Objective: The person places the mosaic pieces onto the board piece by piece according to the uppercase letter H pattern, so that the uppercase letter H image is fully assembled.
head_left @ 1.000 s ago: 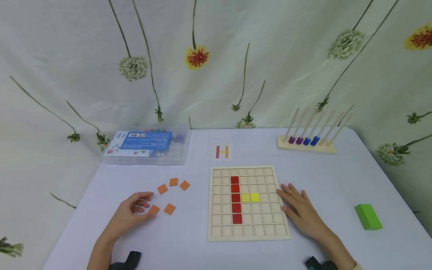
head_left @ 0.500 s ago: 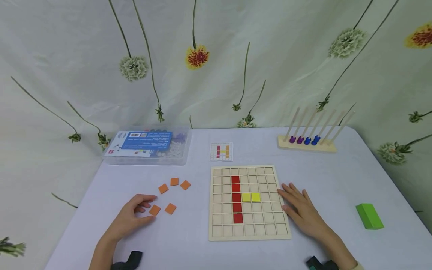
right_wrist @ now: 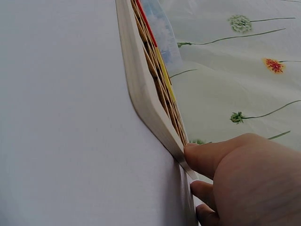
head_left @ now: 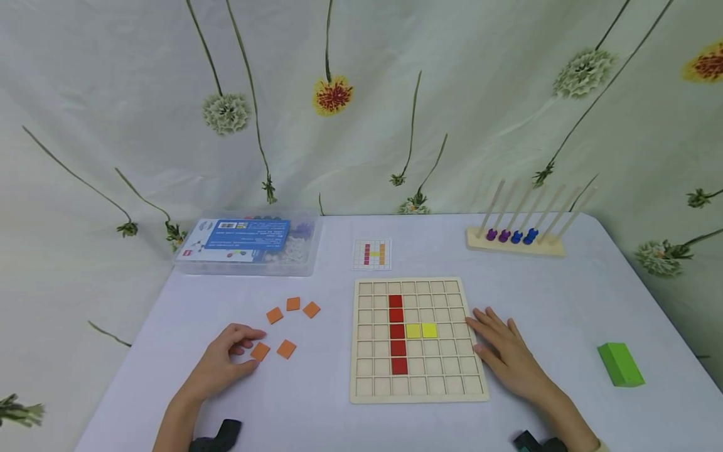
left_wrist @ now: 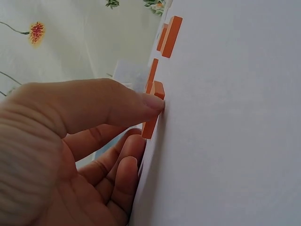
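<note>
My left hand (head_left: pixel 220 364) is at an orange square tile (head_left: pixel 260 351) on the table. Its thumb tip lies at the tile's near corner and its index fingertip just beyond the far corner, the other fingers bent. In the left wrist view the thumb overlaps that orange tile (left_wrist: pixel 149 129). Several more tiles lie around it, one orange tile (head_left: pixel 286 349) just to the right. A wooden grid board (head_left: pixel 418 388) holds a column of red tiles (head_left: pixel 398 331) and two yellow tiles (head_left: pixel 429 330). My right hand (head_left: pixel 508 358) rests with spread fingers against the board's right edge.
Behind the board lies a small pattern card (head_left: pixel 373 254). A clear plastic box (head_left: pixel 248 248) with a blue label sits at the back left. At the back right stands a wooden peg rack (head_left: pixel 515 242) with purple and blue beads; a green block (head_left: pixel 621 364) lies far right.
My left thumb has slid off the orange tile to its near corner, and the index finger has come closer to its far side. My right hand stays at the board.
</note>
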